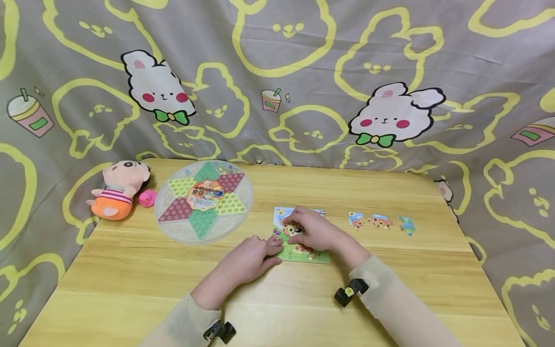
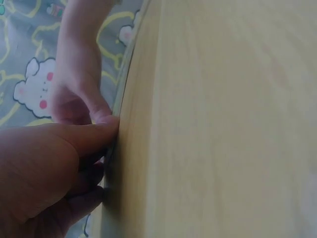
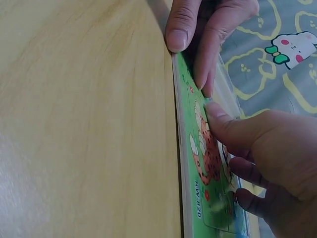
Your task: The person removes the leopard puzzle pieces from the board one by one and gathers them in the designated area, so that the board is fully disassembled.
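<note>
A small jigsaw puzzle [image 1: 320,258] with a spotted cartoon animal on green lies flat on the table. My left hand [image 1: 253,258] rests at its left edge, with the fingertips on the border and the thumb along the near left corner. Over the picture arches my right hand [image 1: 314,231]. In the right wrist view, the right thumb [image 3: 220,116] and spread fingertips touch the puzzle's surface, and no lifted piece shows between them. The right palm hides part of the picture. Three loose puzzle pieces [image 1: 380,221] lie in a row to the right.
A round Chinese checkers board [image 1: 204,230] lies to the left of the puzzle. Beyond it are a plush toy [image 1: 114,193] in orange shorts and a small pink toy duck [image 1: 147,198]. A patterned grey curtain [image 1: 303,135] hangs behind the wooden table [image 1: 130,284].
</note>
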Demonstrator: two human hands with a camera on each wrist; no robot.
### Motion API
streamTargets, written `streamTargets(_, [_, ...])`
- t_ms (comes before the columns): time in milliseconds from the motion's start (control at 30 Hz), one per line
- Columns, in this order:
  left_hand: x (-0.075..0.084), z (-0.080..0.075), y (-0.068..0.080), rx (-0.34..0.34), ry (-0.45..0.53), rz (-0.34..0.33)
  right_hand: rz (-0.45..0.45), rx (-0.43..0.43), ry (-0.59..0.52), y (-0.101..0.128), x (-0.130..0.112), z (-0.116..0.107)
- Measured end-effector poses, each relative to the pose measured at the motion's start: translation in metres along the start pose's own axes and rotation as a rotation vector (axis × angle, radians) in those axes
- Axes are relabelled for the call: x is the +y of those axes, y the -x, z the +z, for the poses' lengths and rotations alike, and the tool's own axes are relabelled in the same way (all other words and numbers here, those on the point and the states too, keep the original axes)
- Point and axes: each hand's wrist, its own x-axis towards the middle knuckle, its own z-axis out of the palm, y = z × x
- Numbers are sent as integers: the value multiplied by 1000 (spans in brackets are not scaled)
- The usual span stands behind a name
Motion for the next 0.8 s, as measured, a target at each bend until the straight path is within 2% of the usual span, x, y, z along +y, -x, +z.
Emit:
streamTargets(367, [3, 1, -1, 11, -15, -2, 48, -10, -15, -1, -2, 0])
streamTargets(800, [3, 2, -1, 4, 2, -5, 68, 44, -78, -1, 2, 8])
